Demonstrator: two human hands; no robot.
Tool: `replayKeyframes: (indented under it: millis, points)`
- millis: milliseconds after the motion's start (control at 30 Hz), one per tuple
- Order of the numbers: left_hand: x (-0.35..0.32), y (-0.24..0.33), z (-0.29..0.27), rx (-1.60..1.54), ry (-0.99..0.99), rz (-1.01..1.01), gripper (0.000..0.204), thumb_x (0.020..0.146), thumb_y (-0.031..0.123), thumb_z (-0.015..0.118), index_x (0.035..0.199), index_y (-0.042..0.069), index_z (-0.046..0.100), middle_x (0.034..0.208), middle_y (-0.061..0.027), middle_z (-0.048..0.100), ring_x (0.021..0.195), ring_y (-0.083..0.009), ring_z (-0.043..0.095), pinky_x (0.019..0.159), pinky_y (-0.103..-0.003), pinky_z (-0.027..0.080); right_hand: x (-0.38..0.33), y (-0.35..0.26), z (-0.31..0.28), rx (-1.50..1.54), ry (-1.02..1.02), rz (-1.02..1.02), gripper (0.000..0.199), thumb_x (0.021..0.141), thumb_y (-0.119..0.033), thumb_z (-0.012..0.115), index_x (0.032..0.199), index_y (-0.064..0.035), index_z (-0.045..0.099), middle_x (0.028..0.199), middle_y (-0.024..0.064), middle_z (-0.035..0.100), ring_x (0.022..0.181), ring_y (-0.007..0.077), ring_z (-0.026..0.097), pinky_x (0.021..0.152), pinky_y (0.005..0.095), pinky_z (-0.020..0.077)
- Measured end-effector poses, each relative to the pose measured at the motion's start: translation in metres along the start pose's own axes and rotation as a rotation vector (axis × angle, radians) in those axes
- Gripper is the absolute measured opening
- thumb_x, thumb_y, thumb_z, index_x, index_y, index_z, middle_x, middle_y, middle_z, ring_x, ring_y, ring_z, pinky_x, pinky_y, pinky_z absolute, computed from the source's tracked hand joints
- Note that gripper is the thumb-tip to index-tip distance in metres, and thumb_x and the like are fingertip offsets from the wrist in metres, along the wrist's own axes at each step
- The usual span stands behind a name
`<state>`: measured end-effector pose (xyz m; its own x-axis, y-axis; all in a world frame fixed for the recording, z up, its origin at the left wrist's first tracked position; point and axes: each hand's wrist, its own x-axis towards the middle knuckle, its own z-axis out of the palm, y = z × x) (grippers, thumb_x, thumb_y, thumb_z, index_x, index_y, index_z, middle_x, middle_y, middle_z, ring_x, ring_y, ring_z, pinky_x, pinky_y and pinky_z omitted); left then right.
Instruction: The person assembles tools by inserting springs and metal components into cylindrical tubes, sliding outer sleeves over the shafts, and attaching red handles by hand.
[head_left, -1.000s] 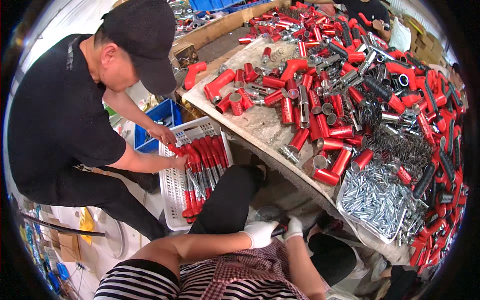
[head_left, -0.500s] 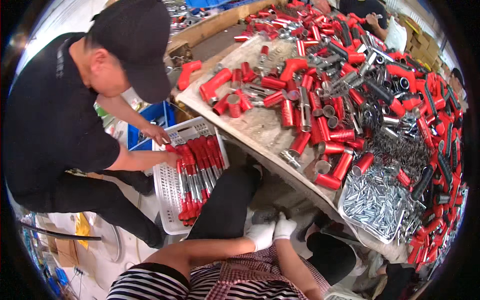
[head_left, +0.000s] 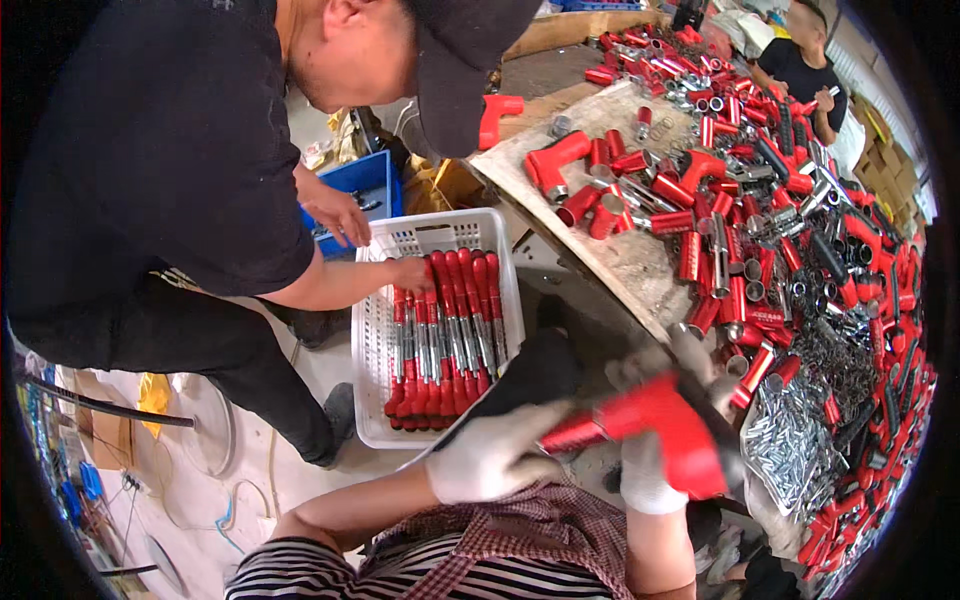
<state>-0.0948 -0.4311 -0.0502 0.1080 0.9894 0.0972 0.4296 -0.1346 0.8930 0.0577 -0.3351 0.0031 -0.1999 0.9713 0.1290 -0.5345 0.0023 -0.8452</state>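
Both my hands wear white gloves, low in the head view. My left hand (head_left: 490, 458) grips the narrow left end of a red L-shaped part (head_left: 660, 425), which is blurred by motion. My right hand (head_left: 643, 478) wraps around the part's thick right end, close to the table edge. A white crate (head_left: 375, 330) with red-handled tools (head_left: 445, 335) laid in a row stands on the floor just beyond my left hand. A person in black with a dark cap bends over it, one hand (head_left: 408, 272) on the tools.
A worn table (head_left: 625, 255) to the right is covered with red tubes (head_left: 735, 300), metal sleeves, springs and a pile of silver bolts (head_left: 790, 450). A blue crate (head_left: 358, 185) sits behind the white one. Another person (head_left: 805, 65) works at the far end.
My gloved hands have come up from my lap and now hold a red part between them. The person in black appears much closer and still reaches into the white crate.
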Motion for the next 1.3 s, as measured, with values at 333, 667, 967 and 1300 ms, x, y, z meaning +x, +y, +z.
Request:
replayKeyframes:
  millis: [333, 667, 967, 1300]
  points:
    - [-0.094, -0.322, -0.023, 0.079, 0.625, -0.864, 0.042, 0.092, 0.032, 0.059, 0.124, 0.006, 0.056, 0.102, -0.0238, 0.067, 0.098, -0.0417, 0.064, 0.086, -0.047, 0.048, -0.054, 0.081, -0.105, -0.617, 0.101, 0.468, 0.038, 0.097, -0.019, 0.051, 0.129, 0.0028, 0.053, 0.121, 0.0127, 0.06, 0.108, 0.0219, 0.059, 0.095, 0.0351, 0.0466]
    - [-0.085, -0.44, -0.016, 0.16, 0.794, -1.161, 0.05, 0.092, 0.026, 0.053, 0.137, 0.006, 0.044, 0.103, -0.029, 0.067, 0.097, -0.0463, 0.064, 0.088, -0.053, 0.048, -0.078, 0.105, -0.142, -0.495, 0.354, 0.602, 0.028, 0.098, -0.016, 0.052, 0.12, -0.0001, 0.057, 0.11, 0.0091, 0.064, 0.096, 0.0194, 0.063, 0.083, 0.033, 0.0527]
    - [-0.075, -0.493, -0.032, 0.161, 0.832, -1.27, 0.053, 0.092, 0.025, 0.056, 0.138, 0.004, 0.042, 0.109, -0.0318, 0.064, 0.105, -0.0481, 0.062, 0.09, -0.053, 0.049, -0.075, 0.119, -0.142, -0.486, 0.39, 0.642, 0.025, 0.097, -0.015, 0.052, 0.116, 0.0002, 0.059, 0.107, 0.0091, 0.064, 0.094, 0.0193, 0.064, 0.081, 0.0318, 0.0529]
    - [-0.021, -0.484, -0.063, 0.466, 0.39, -1.313, 0.055, 0.089, 0.017, 0.056, 0.14, 0.002, 0.039, 0.117, -0.0257, 0.065, 0.107, -0.0418, 0.065, 0.092, -0.048, 0.053, -0.083, 0.125, -0.159, -0.494, 0.369, 0.676, 0.026, 0.095, -0.014, 0.053, 0.114, 0.0025, 0.059, 0.104, 0.0108, 0.064, 0.093, 0.0202, 0.063, 0.083, 0.0332, 0.0524]
